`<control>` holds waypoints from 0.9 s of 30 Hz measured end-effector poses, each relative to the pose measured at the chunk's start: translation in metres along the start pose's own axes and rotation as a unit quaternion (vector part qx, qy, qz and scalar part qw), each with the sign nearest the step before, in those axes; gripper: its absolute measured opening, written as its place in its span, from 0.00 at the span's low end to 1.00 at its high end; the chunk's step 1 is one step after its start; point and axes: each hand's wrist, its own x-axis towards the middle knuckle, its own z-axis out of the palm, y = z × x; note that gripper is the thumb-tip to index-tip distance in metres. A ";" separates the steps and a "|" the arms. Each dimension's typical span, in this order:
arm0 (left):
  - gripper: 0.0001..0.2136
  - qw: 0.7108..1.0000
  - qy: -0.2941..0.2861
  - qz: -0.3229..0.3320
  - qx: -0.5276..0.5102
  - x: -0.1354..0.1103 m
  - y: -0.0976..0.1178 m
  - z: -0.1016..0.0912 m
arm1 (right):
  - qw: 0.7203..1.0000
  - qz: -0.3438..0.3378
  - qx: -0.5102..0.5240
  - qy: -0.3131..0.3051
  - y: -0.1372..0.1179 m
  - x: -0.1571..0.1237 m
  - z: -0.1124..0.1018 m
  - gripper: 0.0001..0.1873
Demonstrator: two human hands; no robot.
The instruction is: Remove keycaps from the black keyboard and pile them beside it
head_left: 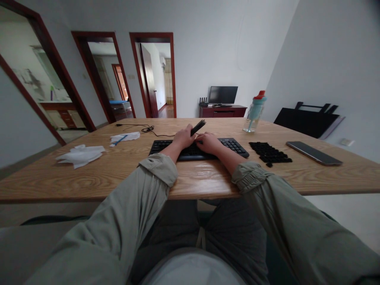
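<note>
A black keyboard [231, 145] lies in the middle of the wooden table [97, 174]. My left hand [184, 138] is closed round a long black key [198, 127], which sticks up and to the right above the keyboard's far edge. My right hand [210, 143] rests on the keyboard's middle, fingers curled down onto it; what it touches is hidden. A pile of several loose black keycaps [269, 152] lies on the table just right of the keyboard.
A clear bottle with teal and red lid [254, 111] stands behind the keycaps. A dark phone [314, 152] lies at the right. Crumpled white tissues [80, 155] and a paper with a blue pen [124, 137] lie at the left. The keyboard's cable [145, 128] runs leftward.
</note>
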 end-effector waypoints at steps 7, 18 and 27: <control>0.16 0.996 0.023 0.001 -0.086 0.004 0.000 0.006 | 1.000 -0.005 0.003 0.007 0.003 0.001 0.003 0.19; 0.13 0.978 0.104 -0.049 -0.173 0.009 -0.005 0.005 | 0.999 -0.002 0.017 0.032 0.003 0.001 0.007 0.21; 0.07 0.965 0.131 -0.019 -0.227 0.008 -0.007 -0.003 | 0.995 0.005 0.080 0.064 0.000 -0.003 0.004 0.23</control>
